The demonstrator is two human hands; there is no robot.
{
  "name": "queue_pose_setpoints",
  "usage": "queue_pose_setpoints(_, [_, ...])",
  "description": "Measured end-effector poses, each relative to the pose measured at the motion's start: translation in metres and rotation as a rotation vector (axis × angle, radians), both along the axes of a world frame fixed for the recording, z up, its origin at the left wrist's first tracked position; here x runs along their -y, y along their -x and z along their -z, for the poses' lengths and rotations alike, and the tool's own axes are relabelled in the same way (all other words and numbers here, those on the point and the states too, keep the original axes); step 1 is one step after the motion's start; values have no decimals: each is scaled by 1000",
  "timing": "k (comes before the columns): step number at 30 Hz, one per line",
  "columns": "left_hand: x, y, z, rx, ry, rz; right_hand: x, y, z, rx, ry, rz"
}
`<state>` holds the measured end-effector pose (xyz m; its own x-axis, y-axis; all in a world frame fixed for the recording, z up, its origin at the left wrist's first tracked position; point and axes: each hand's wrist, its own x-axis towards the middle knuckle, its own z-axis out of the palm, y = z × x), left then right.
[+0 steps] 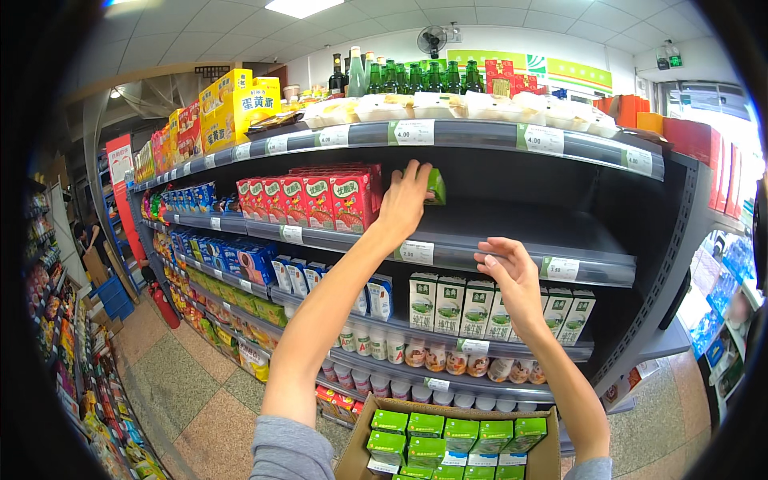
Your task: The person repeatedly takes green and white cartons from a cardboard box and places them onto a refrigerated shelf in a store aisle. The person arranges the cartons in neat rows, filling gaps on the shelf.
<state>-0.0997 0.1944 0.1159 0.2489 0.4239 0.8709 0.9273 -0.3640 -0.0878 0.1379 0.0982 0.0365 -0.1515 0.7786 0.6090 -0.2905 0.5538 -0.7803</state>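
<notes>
My left hand (411, 195) reaches onto the second shelf from the top and grips a small green drink carton (437, 187). Its fingers cover part of the carton. Directly left of that hand stand rows of red drink cartons (318, 201). My right hand (507, 267) hovers in front of the shelf's lip (456, 252), fingers apart and holding nothing. Below it, white milk cartons (478, 309) line the shelf beneath. At the bottom, an open cardboard box (354, 447) holds several green-topped cartons (462, 432).
Trays of packaged food (441, 105) and green bottles (414, 78) stand on top. Small bottles (435, 357) fill a lower shelf. A metal upright (654, 288) bounds the rack at right. Left along the aisle are a red fire extinguisher (163, 306), a blue crate (114, 298) and a person (93, 237).
</notes>
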Motion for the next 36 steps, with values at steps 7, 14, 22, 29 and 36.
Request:
queue_pose_setpoints(7, [86, -31, -7, -85, -123, 248, 1, 15, -12, 195, -311, 405])
queue_pose_setpoints(14, [160, -48, 0, -187, -120, 330, 25, -6, -27, 402, -608, 544])
queue_pose_setpoints(22, [204, -45, 11, 154, 203, 640, 82, -22, -10, 439, -441, 348])
queue_pose_setpoints(29, [207, -37, 53, 731, 899, 1121, 125, -45, 17, 441, -2, 184])
queue_pose_setpoints(36, [215, -36, 91, 1006, 1253, 1212, 148, -60, 40, 439, 283, 24])
